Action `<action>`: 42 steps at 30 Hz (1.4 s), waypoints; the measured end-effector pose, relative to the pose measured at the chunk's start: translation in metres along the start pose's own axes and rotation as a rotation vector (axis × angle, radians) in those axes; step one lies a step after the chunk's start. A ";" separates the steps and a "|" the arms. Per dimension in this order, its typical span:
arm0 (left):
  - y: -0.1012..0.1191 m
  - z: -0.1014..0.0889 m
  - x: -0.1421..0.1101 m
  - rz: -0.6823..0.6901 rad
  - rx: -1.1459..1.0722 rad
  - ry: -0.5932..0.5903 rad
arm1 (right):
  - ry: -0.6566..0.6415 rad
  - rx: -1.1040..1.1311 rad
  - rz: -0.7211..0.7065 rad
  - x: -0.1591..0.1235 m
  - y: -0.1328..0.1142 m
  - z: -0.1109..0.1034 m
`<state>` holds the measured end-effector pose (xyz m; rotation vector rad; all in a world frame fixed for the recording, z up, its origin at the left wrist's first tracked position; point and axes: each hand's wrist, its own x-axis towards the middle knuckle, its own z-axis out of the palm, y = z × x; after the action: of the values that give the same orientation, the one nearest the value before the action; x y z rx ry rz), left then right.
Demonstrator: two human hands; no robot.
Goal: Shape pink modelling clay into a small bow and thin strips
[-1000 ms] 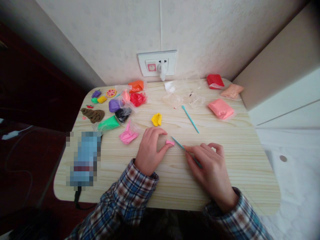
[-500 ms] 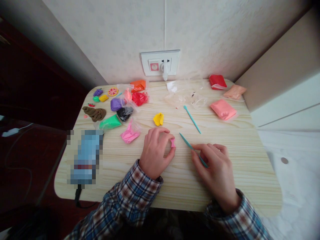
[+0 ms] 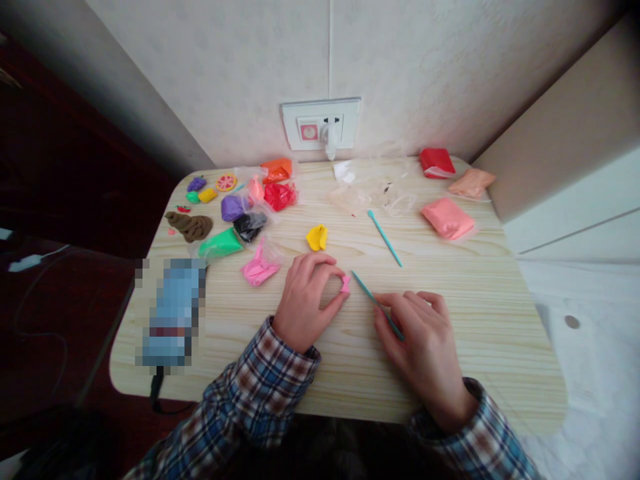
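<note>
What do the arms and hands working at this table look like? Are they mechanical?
No, they are a person's. The left hand and right hand are bare, without gloves. The left sleeve and right sleeve are long and plaid: blue, brown and white, crossed with dark lines.

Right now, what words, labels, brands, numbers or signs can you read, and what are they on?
No text can be read.
Square pink mark on the rectangular white wall socket: too small and blurred.
Blue rectangular object at left: pixelated, so any text is hidden.
</note>
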<state>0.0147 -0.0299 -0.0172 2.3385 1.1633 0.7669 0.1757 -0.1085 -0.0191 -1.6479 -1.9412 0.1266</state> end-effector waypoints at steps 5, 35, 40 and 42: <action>-0.001 0.000 -0.001 -0.005 -0.005 0.002 | -0.001 0.003 0.009 0.002 -0.003 0.001; -0.002 -0.007 -0.001 0.055 -0.084 0.019 | 0.073 0.036 0.187 0.002 0.003 -0.001; -0.006 -0.012 -0.001 0.116 -0.024 -0.004 | 0.083 0.062 0.218 0.003 0.004 -0.003; -0.007 -0.011 -0.002 0.090 -0.010 -0.026 | 0.067 0.075 0.208 0.003 0.004 -0.003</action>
<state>0.0023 -0.0260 -0.0133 2.3996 1.0473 0.7689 0.1800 -0.1061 -0.0172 -1.7776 -1.6920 0.2202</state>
